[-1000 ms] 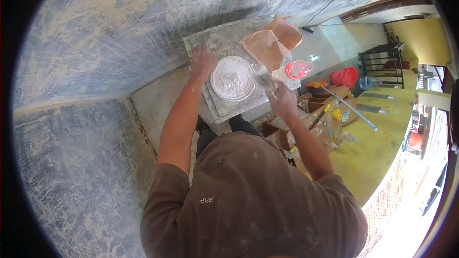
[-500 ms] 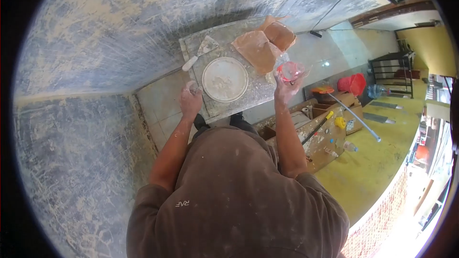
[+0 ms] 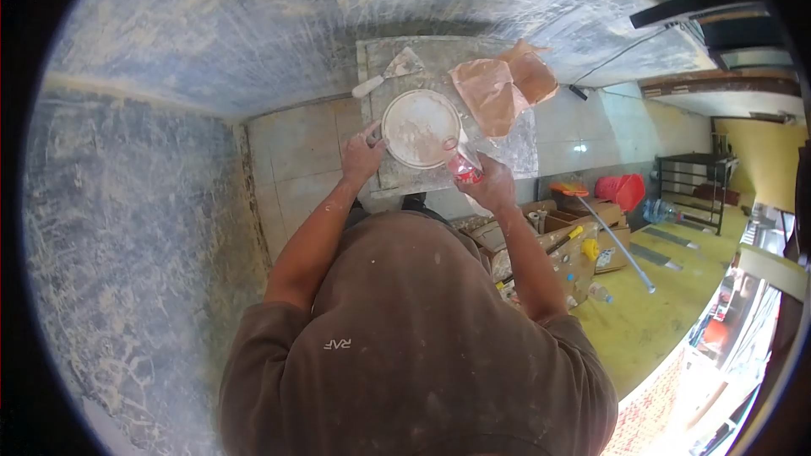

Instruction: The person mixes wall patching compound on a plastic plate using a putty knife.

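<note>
A round, whitish tub (image 3: 420, 162) with pale, powdery material in it sits on a dusty board (image 3: 515, 152). My left hand (image 3: 363, 154) is at its left rim, fingers bent and apart; whether they touch it is hard to see. In my right hand (image 3: 492, 186) is a clear plastic bottle with a red label (image 3: 464, 169), its open end tilted over the tub's lower right edge. A putty knife (image 3: 389, 73), smeared white, lies behind the tub. Right of the knife stands a crumpled, opened brown paper bag (image 3: 494, 93).
Plaster-streaked walls (image 3: 211, 42) rise ahead and to the left. At right are cardboard boxes (image 3: 557, 257) with tools, an orange-headed pole (image 3: 617, 241), a red bucket (image 3: 621, 192), a large water bottle (image 3: 661, 210) and a black rack (image 3: 694, 186).
My right hand has brought the bottle left and toward me, tipping it over the tub's edge. My left hand has moved closer to the rim. The camera view has shifted.
</note>
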The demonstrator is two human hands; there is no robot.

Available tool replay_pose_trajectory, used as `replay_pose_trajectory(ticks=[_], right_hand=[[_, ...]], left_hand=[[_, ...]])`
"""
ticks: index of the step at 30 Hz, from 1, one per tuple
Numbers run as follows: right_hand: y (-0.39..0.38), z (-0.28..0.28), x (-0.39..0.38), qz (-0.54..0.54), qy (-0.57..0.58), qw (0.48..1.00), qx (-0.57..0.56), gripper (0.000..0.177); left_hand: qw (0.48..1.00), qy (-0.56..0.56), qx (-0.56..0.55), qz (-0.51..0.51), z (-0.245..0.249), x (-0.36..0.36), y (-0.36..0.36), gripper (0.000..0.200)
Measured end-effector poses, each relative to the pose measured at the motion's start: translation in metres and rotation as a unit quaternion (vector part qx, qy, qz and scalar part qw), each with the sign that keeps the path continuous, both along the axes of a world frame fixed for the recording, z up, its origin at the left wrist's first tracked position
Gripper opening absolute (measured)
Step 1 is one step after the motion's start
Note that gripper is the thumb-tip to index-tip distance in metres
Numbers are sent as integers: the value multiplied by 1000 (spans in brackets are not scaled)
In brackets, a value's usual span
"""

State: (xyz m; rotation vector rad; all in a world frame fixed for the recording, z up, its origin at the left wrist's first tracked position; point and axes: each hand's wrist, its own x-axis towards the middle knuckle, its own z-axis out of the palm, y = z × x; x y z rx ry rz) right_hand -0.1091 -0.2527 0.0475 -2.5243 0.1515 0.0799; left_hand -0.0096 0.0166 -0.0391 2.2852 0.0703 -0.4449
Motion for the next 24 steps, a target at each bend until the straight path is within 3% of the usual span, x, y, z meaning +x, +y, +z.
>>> replay_pose_trajectory(ticks=[5, 7, 24], right_hand=[[17, 4, 3, 13, 101, 991, -86, 50], [22, 8, 5, 17, 124, 988, -87, 48], [24, -1, 13, 33, 171, 971, -161, 48]], left_hand=[[998, 36, -51, 20, 1, 0, 2, 52], [1000, 9, -2, -3, 1, 0, 3, 54], [1000, 22, -4, -8, 16, 1, 5, 54]])
